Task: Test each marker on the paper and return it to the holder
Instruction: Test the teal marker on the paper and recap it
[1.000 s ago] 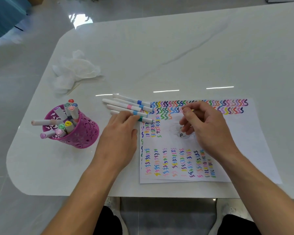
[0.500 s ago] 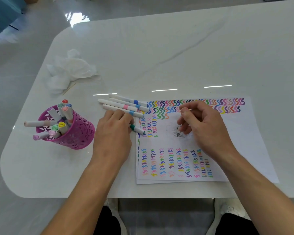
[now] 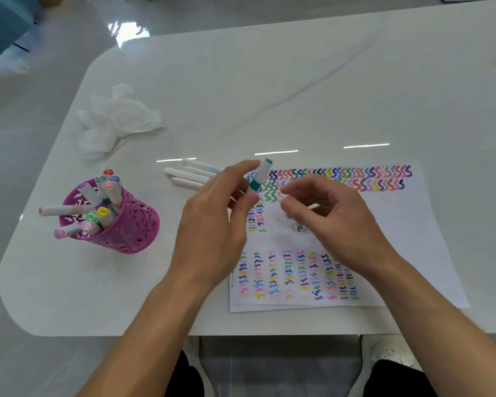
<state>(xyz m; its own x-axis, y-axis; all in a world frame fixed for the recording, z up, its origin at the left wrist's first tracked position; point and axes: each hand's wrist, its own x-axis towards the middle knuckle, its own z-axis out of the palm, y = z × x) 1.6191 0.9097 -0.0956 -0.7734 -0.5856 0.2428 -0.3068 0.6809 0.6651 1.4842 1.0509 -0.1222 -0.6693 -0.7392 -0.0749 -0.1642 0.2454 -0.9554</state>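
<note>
Lifting the teal-banded marker [image 3: 259, 176] off the table [image 3: 269, 81] is what you have just done. A second ago your left hand [image 3: 212, 224] lay flat over the loose markers; now it pinches this one between thumb and fingertips, nearly upright. Your right hand [image 3: 332, 222] has risen from the paper [image 3: 413, 224] and hovers just right of the pinch, fingers loosely curled, thumb and forefinger apart, holding nothing I can make out.

That reads as the start of a fresh round: marker chosen, cap seemingly still on, no stroke made yet. The paper lies below and to the right of the pinch, crowded with squiggles, with a barer patch near your right hand.

Just behind and left of the pinch, a few loose markers [image 3: 195, 174] wait on the table. The pink holder [image 3: 121, 224] stands well to the left, already packed with markers leaning outward, one jutting sideways, which could crowd the return. A crumpled tissue [image 3: 118, 121] lies beyond it.
</note>
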